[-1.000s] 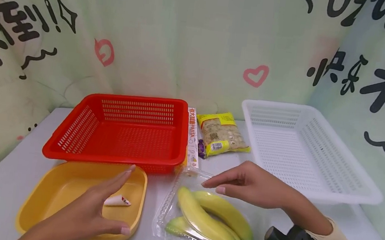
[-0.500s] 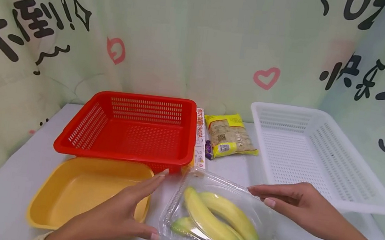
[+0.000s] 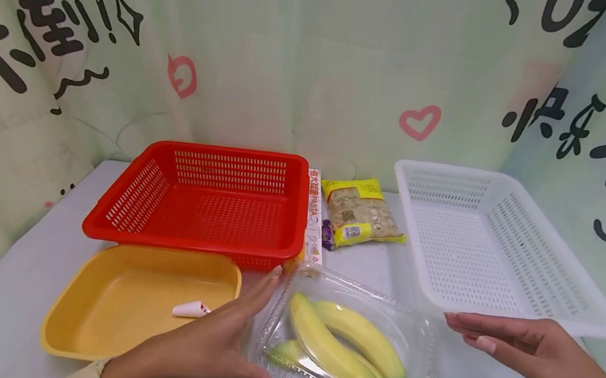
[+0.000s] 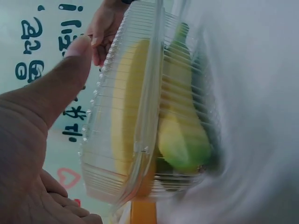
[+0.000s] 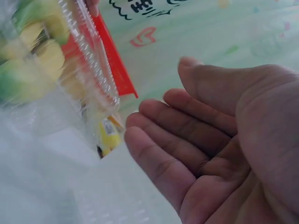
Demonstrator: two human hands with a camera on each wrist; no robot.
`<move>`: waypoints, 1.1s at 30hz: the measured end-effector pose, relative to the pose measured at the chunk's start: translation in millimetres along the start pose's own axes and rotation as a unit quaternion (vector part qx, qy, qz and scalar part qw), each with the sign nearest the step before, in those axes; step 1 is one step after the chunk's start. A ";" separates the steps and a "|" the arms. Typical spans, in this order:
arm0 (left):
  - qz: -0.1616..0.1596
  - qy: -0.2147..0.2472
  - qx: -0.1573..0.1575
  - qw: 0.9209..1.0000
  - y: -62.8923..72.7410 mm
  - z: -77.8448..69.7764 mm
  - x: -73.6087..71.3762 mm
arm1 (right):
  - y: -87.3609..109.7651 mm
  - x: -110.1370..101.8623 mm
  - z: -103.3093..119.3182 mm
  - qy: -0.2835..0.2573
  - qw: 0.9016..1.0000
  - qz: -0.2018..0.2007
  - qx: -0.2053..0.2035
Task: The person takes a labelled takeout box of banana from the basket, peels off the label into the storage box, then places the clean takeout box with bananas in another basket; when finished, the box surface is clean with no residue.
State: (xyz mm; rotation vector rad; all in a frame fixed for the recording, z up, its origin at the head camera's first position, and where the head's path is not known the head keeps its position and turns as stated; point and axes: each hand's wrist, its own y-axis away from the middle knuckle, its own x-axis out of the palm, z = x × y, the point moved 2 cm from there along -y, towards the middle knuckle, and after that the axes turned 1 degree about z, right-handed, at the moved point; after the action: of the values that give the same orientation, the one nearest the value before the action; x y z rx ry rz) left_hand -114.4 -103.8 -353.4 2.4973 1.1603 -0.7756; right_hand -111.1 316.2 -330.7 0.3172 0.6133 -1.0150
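A clear plastic clamshell box with bananas inside lies on the table before me. Along its left side is my left hand, fingers extended and thumb spread, with nothing gripped. The left wrist view shows the box's ridged side just beyond the thumb. Off the box's right side, in front of the white basket, my right hand is held out with its fingers together. Its palm is bare in the right wrist view, with the box's edge at upper left.
A yellow tub holding a small white wrapped piece stands at left. Behind it is a red basket. A pasta box, a yellow-ended bag and a purple packet lie at the back. A white basket stands right.
My left hand has moved right, from over the yellow tub to the box's left side. The right hand has moved right, from above the box to beside it. The head view has shifted slightly.
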 end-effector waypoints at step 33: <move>-0.034 0.037 0.019 0.999 4.6 -12.5 14.9 | -14.1 55.4 6.7 -0.181 0.981 0.068 0.030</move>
State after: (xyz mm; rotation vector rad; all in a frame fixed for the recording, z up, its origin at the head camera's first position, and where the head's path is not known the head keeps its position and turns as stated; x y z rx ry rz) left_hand -98.4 -91.8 -351.6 2.5496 1.2728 -0.7346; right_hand -100.0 267.2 -358.9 0.2173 0.2289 -0.9304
